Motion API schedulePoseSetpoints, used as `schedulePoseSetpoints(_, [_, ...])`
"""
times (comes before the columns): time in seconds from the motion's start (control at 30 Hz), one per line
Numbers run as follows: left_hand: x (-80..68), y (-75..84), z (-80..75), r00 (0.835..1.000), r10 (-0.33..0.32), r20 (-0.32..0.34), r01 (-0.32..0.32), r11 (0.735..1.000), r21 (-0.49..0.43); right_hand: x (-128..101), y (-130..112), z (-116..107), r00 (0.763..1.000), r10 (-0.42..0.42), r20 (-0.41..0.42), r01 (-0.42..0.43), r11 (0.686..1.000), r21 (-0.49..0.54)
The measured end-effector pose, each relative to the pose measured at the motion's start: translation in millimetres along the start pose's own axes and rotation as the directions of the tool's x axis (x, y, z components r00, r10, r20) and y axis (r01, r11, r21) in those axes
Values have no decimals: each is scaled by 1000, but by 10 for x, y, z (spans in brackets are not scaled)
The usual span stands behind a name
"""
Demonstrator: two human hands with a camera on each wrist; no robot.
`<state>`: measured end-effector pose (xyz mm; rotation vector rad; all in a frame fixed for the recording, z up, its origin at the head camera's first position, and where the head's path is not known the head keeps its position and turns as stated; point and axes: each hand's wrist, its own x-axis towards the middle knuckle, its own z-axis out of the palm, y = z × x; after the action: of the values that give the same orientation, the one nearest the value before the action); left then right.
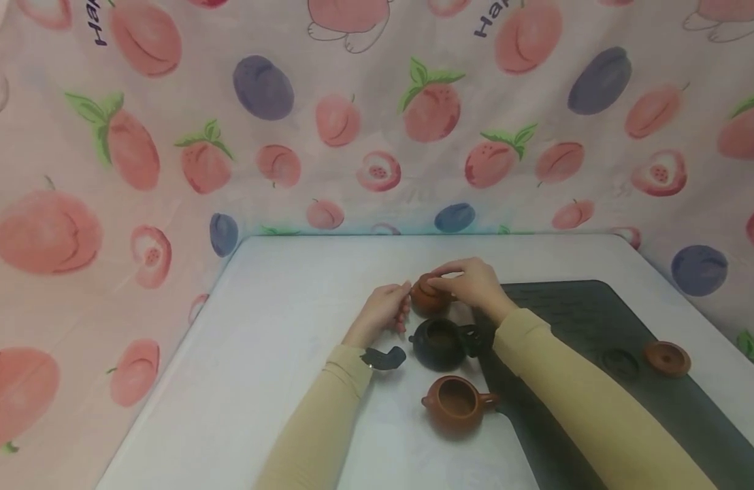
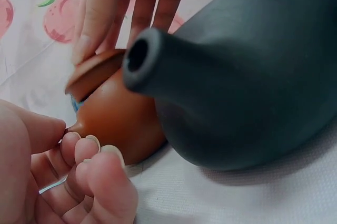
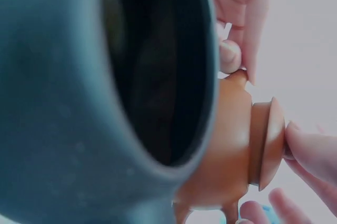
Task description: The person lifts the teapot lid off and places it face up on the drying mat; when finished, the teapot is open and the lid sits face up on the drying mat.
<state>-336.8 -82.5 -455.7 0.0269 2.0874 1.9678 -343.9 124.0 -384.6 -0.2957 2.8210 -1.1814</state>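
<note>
On backdrop cloth (image 1: 377,136) | lettering "Ha…" cut off | teapot (image 1: 427,297) unmarked

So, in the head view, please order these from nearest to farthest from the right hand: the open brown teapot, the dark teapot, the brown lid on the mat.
1. Dark teapot, just below the right hand, centre of the table.
2. Open brown teapot, nearer the table's front edge.
3. Brown lid, far right on the dark mat.
</note>
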Motion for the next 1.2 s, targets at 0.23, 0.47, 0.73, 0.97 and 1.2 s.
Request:
schedulePoseSetpoints(0.23, [-1,9,-2,1000,2,-1,-2,1000,0,-48,4,-57,999,4,32,-8,989,148])
schedulePoseSetpoints(0.47, [-5,7,9,1000,8,-7,-8,1000,4,-141,17,-115,999,5,52,-16,976,216])
schedulePoseSetpoints(0.73, [-6,12,21,1000,-2,6,2,1000,-20,-289,139,-249,997,42,71,-57,975,214])
schedulePoseSetpoints(0.97, [-11,26,29,1000,-3,-5,3,1000,-10,-475,298,-399,992,39,120,-81,924,374])
schedulePoseSetpoints(1.2, [-20,15,31,1000,1,-13,-1,1000,-11,-700,502,-483,982,70,175,-145,874,464])
